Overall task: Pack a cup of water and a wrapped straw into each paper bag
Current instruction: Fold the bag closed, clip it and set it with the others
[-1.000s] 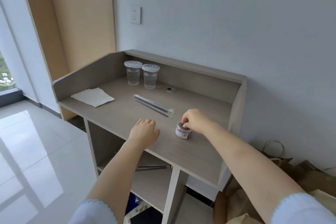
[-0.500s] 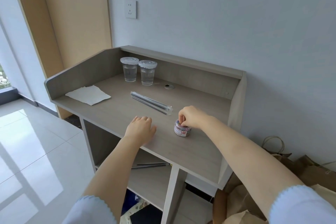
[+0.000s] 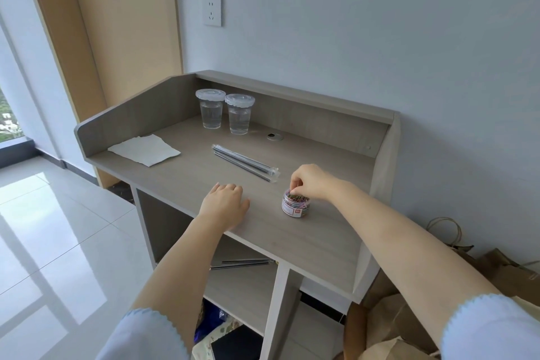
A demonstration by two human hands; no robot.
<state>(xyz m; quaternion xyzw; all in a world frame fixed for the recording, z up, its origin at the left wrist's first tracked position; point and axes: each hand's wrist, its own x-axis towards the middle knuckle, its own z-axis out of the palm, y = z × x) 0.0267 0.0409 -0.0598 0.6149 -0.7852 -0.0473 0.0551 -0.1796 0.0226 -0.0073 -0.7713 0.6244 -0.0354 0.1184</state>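
Two lidded cups of water (image 3: 225,112) stand at the desk's (image 3: 306,240) rear; wrapped straws (image 3: 245,162) (count unclear) lie mid-desk. One napkin (image 3: 144,149) left. Right hand (image 3: 309,181) pinches into a small jar (image 3: 295,204); left hand (image 3: 224,204) rests flat, fingers relaxed. Paper bags (image 3: 502,269) on floor, right.

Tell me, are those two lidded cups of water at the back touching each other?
Cannot tell. In the head view the left cup and right cup have lid rims that meet or overlap, while their bodies below show a gap.
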